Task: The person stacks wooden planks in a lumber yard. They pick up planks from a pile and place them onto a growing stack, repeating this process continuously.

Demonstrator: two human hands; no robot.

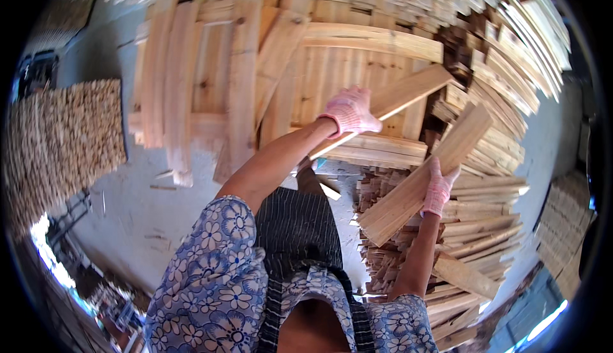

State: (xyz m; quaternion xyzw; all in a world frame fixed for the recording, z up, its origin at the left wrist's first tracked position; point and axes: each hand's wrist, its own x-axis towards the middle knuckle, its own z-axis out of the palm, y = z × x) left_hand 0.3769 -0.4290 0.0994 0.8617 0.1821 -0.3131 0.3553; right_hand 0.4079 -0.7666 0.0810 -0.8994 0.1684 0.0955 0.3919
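Clearly, the left hand [352, 112], half closed, grips the upper plank [415, 90] near centre frame; the right hand [438, 190], closed around 1 edge, grips the lower plank [412, 186] right of centre. Loose boards [242, 85] lie upper left; a wood pile [482, 228] stands lower right.

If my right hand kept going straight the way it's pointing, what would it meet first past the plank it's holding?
Beyond the plank, your right hand would probably meet the stacked wood pieces, though depth is unclear.
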